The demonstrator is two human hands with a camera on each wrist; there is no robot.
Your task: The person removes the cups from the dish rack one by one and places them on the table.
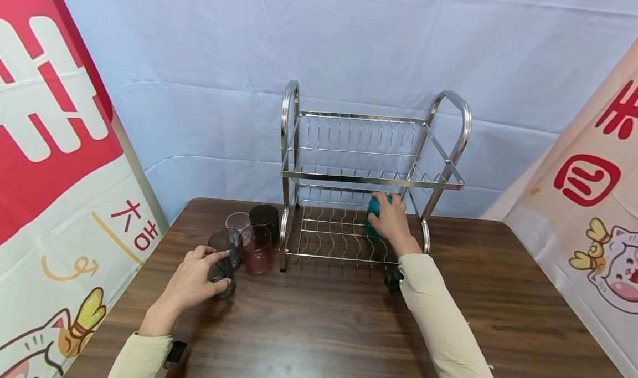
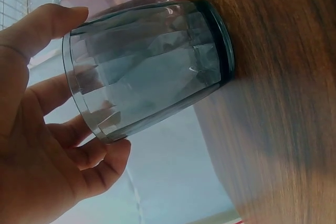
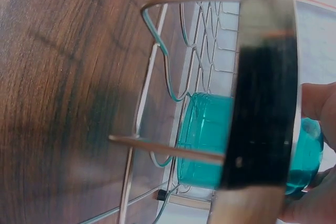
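Observation:
My left hand (image 1: 191, 275) pinches a grey-blue glass (image 2: 152, 66) by its rim, thumb on one side and fingers on the other. That glass stands upright, its base at the table in the left wrist view. On the right side of the lower shelf of a metal dish rack (image 1: 369, 178), my right hand (image 1: 391, 220) grips a teal glass (image 3: 205, 135) near its top. The base of the teal glass is at the shelf wires, and a rack bar hides part of it in the right wrist view.
Between my left hand and the rack stand a reddish glass (image 1: 258, 256), a dark glass (image 1: 266, 220), a pale clear glass (image 1: 237, 221) and a grey glass (image 1: 224, 240). The rack's upper shelf overhangs the lower one. A pale cloth (image 1: 199, 117) hangs behind the wooden table (image 1: 299, 333).

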